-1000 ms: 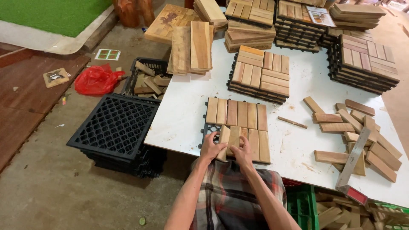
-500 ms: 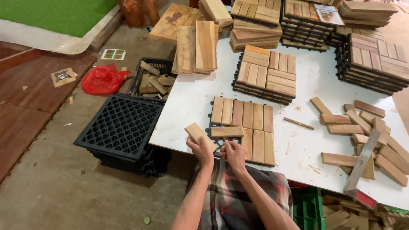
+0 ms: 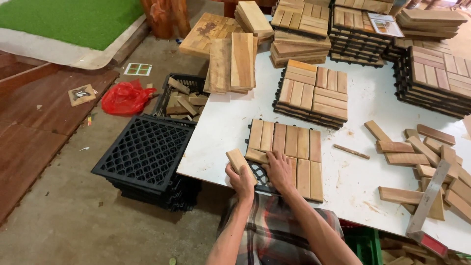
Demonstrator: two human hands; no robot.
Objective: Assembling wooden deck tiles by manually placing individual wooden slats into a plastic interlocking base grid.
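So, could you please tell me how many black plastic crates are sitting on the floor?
2: a stack of black grid bases beside the table's near left corner, and a black crate of wood offcuts behind it. More may be hidden under the table.

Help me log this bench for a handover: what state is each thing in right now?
Left hand: grips a wood slat, lifted off the tile.
Right hand: presses flat on the tile.
Tile: on the table, slats missing at its near left corner, black grid exposed.
Loose slats: scattered on the table.
Finished tiles: stacked.
Black grids: stacked on the floor.
Crate: holds wood offcuts.
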